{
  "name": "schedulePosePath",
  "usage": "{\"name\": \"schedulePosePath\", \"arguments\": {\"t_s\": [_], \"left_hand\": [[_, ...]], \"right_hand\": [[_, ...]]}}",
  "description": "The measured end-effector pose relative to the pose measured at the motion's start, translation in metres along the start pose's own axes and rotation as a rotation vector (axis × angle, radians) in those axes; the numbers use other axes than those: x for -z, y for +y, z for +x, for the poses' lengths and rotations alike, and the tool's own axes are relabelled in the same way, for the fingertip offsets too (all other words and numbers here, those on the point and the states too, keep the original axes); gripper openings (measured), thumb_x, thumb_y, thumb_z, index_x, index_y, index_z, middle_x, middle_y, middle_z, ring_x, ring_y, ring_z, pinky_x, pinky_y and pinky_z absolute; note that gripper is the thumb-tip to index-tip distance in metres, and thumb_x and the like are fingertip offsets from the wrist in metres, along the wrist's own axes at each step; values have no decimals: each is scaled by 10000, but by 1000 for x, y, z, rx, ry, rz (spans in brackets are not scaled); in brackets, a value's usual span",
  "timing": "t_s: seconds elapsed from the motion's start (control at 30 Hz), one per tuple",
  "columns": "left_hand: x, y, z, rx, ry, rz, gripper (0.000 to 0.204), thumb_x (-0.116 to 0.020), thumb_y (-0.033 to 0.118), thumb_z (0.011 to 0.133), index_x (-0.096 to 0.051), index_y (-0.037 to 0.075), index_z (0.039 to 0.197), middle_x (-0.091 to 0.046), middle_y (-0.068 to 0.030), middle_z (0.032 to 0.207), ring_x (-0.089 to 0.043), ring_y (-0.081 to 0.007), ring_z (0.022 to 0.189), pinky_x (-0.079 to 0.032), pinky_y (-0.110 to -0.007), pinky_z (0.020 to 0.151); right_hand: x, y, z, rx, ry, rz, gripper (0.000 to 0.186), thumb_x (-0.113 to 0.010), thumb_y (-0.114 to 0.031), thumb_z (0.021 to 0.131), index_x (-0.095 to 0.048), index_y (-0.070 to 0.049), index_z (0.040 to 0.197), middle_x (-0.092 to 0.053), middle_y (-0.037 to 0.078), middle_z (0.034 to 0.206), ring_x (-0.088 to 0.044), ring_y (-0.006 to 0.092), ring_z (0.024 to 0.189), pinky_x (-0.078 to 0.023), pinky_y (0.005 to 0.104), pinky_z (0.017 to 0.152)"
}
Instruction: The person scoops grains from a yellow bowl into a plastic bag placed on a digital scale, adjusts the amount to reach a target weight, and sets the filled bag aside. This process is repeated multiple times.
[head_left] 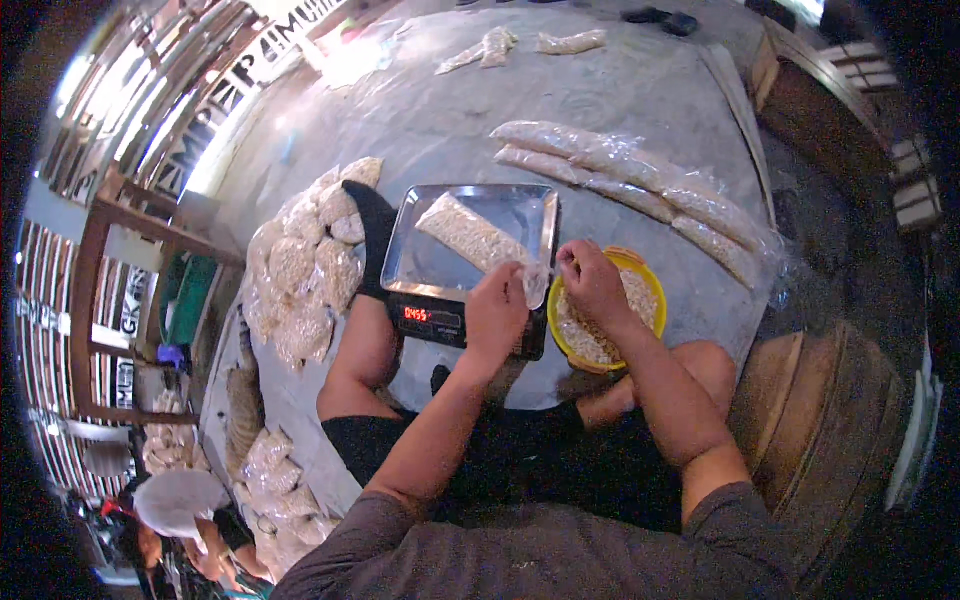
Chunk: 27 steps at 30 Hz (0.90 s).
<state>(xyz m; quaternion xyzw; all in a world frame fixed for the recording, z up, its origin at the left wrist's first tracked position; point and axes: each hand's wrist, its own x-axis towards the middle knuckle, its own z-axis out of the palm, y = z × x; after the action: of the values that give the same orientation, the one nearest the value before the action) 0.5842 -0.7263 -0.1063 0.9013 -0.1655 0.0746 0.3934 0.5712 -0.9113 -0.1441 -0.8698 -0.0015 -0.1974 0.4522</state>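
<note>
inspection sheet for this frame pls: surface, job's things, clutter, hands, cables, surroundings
surface: grey floor sheet, dusty, person sits on it.
job's things: digital scale with lit red display; steel tray on it; filled long bag lies in the tray; yellow bowl of pale grains beside the scale.
clutter: pile of filled bags on the left; row of long filled bags ahead; a few more far off.
hands: left hand and right hand both pinch the bag's open end.
cables: nothing seen.
surroundings: wooden frame left, wooden barrel right, another person lower left.
</note>
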Motion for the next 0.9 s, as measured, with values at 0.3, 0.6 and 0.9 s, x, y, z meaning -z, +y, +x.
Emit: {"name": "schedulePosePath", "arguments": {"t_s": [0.3,0.6,0.9], "left_hand": [[7,10,11,-63,-110,-12,162,-550,163,978,-652,48,1030,-682,-233,946,-661,-457,896,-517,-528,776],[15,-8,35,-159,-14,-50,206,-623,159,940,-690,31,1087,-699,-208,1003,-676,-404,946,-536,-452,846],[3,-59,57,-103,-47,-12,205,-612,153,944,-714,39,1080,-714,-184,1032,-679,-389,980,-533,-431,870]], "right_hand": [[6,-31,-9,201,-286,-86,229,-641,-207,873,-687,-80,1058,-706,160,963,-704,393,885,-579,483,756],[-34,-6,-2,86,-300,-501,195,-649,-215,831,-718,-35,858,-707,193,853,-723,367,761,-594,477,641],[-60,19,12,166,-451,-478,315,-576,-402,939,-715,-119,931,-694,193,788,-694,404,723,-551,529,671]]}}
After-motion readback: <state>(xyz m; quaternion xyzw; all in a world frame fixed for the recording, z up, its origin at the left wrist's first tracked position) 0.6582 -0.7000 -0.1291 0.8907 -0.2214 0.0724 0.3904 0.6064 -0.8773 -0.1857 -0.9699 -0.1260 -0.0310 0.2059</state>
